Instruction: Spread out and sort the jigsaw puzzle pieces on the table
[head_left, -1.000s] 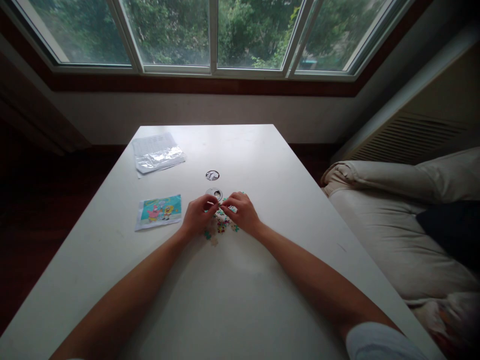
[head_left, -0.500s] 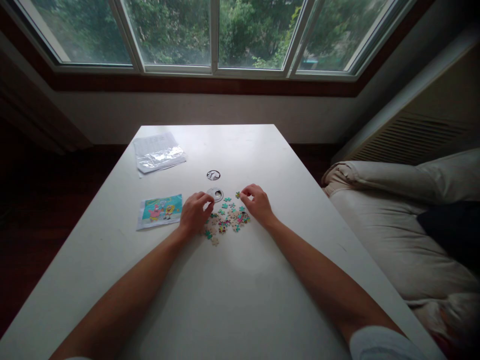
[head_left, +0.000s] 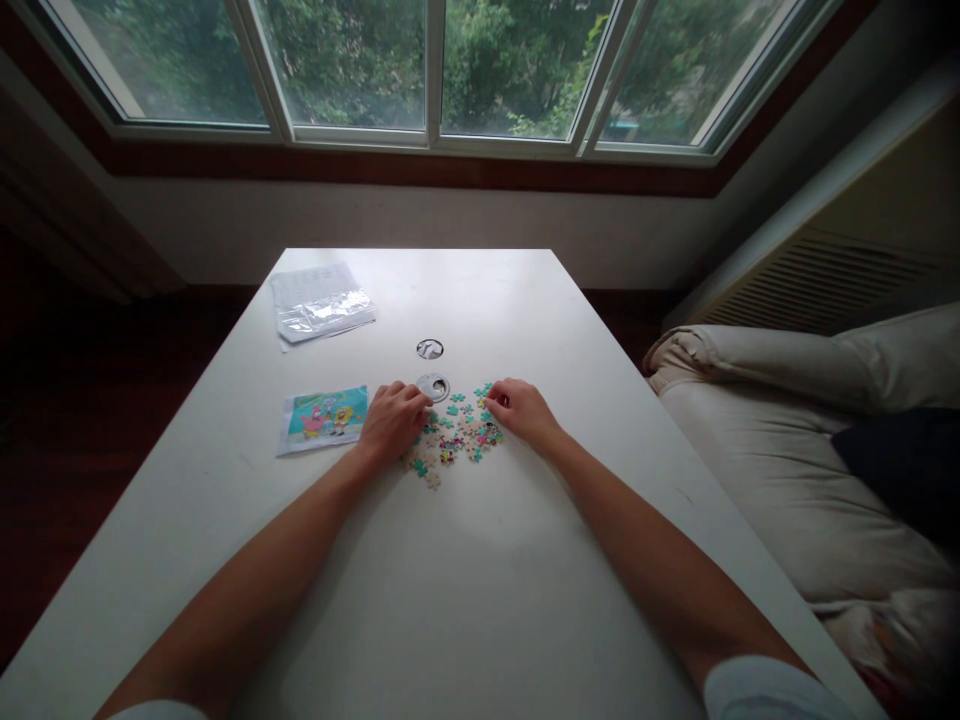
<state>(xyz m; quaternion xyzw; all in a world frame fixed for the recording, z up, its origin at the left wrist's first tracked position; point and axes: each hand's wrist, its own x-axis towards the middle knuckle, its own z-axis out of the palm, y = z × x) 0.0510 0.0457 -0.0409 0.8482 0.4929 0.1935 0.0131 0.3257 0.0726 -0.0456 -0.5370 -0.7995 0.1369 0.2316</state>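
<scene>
Small jigsaw puzzle pieces (head_left: 451,443), some teal, some beige, some multicoloured, lie in a loose pile on the white table (head_left: 465,580). At the pile's left edge, my left hand (head_left: 394,420) rests low with its fingers curled and pressed together; what they hold, if anything, is hidden. My right hand (head_left: 523,410) is at the upper right of the pile, thumb and forefinger closed in a pinch on a small puzzle piece at the fingertips. Just beyond the left fingertips sits a round grey ring-shaped fitting (head_left: 433,387) in the tabletop.
Left of my left hand lies a cartoon picture sheet or packet (head_left: 324,420). A clear plastic bag with paper (head_left: 321,303) is at the far left. A round hole (head_left: 430,349) pierces the table. Beyond are a window and, at right, a beige sofa (head_left: 765,450).
My right hand has shifted slightly right and down, with more pieces showing by its fingertips. My left fingers have drawn closer together over the pile's edge. The view has moved slightly.
</scene>
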